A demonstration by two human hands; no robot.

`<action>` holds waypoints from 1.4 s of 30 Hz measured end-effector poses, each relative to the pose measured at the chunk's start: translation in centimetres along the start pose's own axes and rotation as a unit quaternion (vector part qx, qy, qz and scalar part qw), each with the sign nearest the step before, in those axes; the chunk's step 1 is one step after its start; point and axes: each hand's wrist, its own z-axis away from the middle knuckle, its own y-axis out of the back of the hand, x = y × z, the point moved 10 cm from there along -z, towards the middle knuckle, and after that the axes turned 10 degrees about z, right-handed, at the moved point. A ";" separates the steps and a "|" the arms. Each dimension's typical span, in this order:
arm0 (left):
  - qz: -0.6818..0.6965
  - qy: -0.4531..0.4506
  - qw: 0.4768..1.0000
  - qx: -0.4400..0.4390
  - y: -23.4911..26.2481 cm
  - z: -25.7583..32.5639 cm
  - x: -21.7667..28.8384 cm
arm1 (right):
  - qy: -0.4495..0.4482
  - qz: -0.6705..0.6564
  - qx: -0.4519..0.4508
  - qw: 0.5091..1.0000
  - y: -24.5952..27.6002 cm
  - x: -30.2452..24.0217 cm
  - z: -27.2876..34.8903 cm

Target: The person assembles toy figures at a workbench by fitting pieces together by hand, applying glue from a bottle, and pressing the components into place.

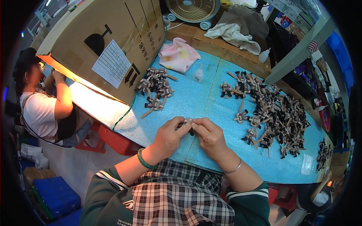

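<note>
Closest in is a checked apron [169, 199], well nearer than the small white dropper bottle [198, 74] that stands on the blue-topped bench [211, 101]. Between apron and bottle, the left hand [167, 138], with a green bangle [145, 159] at its wrist, and the right hand [212, 140], with a thin silvery bracelet [234, 167], meet at the fingertips. The fingers of both are pinched on one small piece [189, 121], pale on top and dark below; most of it is hidden. It lies nearer than the bottle and a little left of it.

A clear packet [307, 164] lies far to the bottle's right, on the near side. Right of the bottle spreads a big heap of small dark-and-beige figures [279, 116], tan strips among them. A smaller cluster of like figures [156, 88] lies left of the bottle and slightly nearer.

Just beyond the bottle, to its left, is a crumpled pink-and-yellow cloth [179, 55]; farther left stands a big cardboard box [126, 35]. A wooden ledge [226, 46] runs behind the bottle, with grey and white rags [237, 32] on it. Farthest is a round fan [193, 7], directly beyond the bottle.
</note>
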 end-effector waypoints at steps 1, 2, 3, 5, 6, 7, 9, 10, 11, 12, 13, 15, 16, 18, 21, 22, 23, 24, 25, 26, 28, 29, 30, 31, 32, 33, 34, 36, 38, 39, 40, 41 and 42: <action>-0.022 -0.012 1.000 0.000 0.1 0.0 0.3 | -0.002 -0.004 -0.004 1.000 0.0 0.0 0.0; -0.024 -0.013 1.000 0.000 0.1 0.1 0.3 | -0.003 -0.009 -0.008 1.000 -0.1 0.0 0.0; -0.035 -0.026 0.999 -0.003 -0.1 0.2 0.5 | -0.002 -0.010 -0.007 1.000 0.0 0.2 0.1; -0.045 -0.043 0.998 -0.007 -0.1 0.2 0.7 | -0.074 -0.088 -0.022 0.993 -0.3 2.2 0.5; -0.050 -0.040 0.998 -0.003 0.0 0.2 0.7 | -0.074 -0.087 -0.019 0.993 -0.3 2.1 0.4; -0.055 -0.036 0.998 0.002 0.0 0.2 0.6 | -0.068 -0.052 -0.013 0.996 -0.3 1.9 0.3; -0.054 -0.035 0.998 0.002 0.0 0.1 0.6 | -0.062 -0.018 -0.007 0.998 -0.2 1.7 0.3; -0.054 -0.031 0.998 0.003 0.1 0.2 0.6 | -0.025 0.054 -0.026 0.998 -0.6 0.6 0.5; -0.054 -0.030 0.998 0.003 0.0 0.2 0.5 | 0.012 0.125 -0.045 0.991 -1.0 -0.5 0.8; -0.052 -0.035 0.998 0.006 0.0 0.1 0.6 | 0.013 0.124 -0.046 0.991 -1.0 -0.8 0.8; -0.048 -0.040 0.998 0.008 0.0 0.1 0.7 | 0.036 0.189 -0.050 0.980 -1.0 -1.6 0.8; -0.047 -0.037 0.998 0.008 0.1 0.2 0.6 | 0.060 0.252 -0.055 0.964 -1.3 -2.8 1.0; -0.045 -0.038 0.998 0.010 0.2 0.2 0.6 | 0.059 0.281 -0.084 0.954 -1.8 -2.9 1.0; -0.036 -0.035 0.999 0.015 0.0 0.5 0.3 | 0.061 0.309 -0.113 0.942 -2.3 -2.9 1.2; 0.003 -0.012 1.000 0.024 0.2 0.5 0.1 | 0.059 0.304 -0.115 0.944 -2.2 -2.9 1.2; 0.036 0.010 0.999 0.024 0.2 0.6 -0.2 | 0.059 0.300 -0.107 0.946 -2.1 -3.0 1.3; 0.035 0.010 0.999 0.025 0.2 0.5 -0.1 | 0.059 0.296 -0.099 0.948 -2.0 -3.1 1.3; -0.010 -0.011 1.000 0.023 0.3 0.3 0.4 | 0.059 0.294 -0.098 0.949 -1.9 -3.2 1.2; -0.054 -0.031 0.998 0.021 0.3 0.3 0.9 | 0.059 0.297 -0.103 0.948 -1.9 -3.2 1.1; -0.054 -0.031 0.998 0.020 0.3 0.4 0.9 | 0.058 0.299 -0.108 0.946 -1.9 -3.2 1.1; -0.097 -0.056 0.993 0.023 0.5 0.6 1.4 | 0.048 0.285 -0.109 0.951 -2.0 -3.1 1.4; -0.097 -0.056 0.993 0.023 0.5 0.6 1.5 | 0.038 0.272 -0.109 0.955 -2.0 -3.0 1.5; -0.098 -0.053 0.994 0.019 0.3 0.5 1.5 | 0.038 0.272 -0.109 0.955 -1.9 -2.7 1.5; -0.097 -0.051 0.994 0.014 0.2 0.5 1.4 | 0.011 0.220 -0.108 0.969 -1.5 -1.8 1.3; -0.095 -0.053 0.994 0.014 0.3 0.3 1.4 | -0.017 0.168 -0.107 0.980 -1.3 -1.0 1.1; -0.099 -0.043 0.994 0.015 0.5 0.1 1.1 | -0.018 0.170 -0.106 0.980 -1.4 -0.5 0.8; -0.102 -0.032 0.994 0.016 0.5 0.0 0.9 | -0.032 0.159 -0.091 0.983 -1.3 0.3 0.6; -0.098 -0.033 0.995 0.015 0.5 0.2 0.8 | -0.047 0.152 -0.078 0.984 -1.2 1.0 0.6; -0.098 -0.029 0.995 0.017 0.5 0.3 0.6 | 0.029 0.224 -0.068 0.972 -1.8 -0.8 0.7; -0.078 -0.035 0.996 0.019 0.4 0.1 0.7 | 0.031 0.224 -0.071 0.972 -1.9 -1.1 0.8; -0.059 -0.039 0.997 0.021 0.4 0.1 0.8 | 0.031 0.282 -0.075 0.956 -2.1 -1.6 1.0; -0.059 -0.035 0.997 0.022 0.6 0.3 0.6 | 0.031 0.340 -0.079 0.937 -2.3 -1.9 1.2; -0.067 -0.035 0.997 0.022 0.7 0.4 0.6 | 0.033 0.338 -0.082 0.937 -2.7 -2.2 1.2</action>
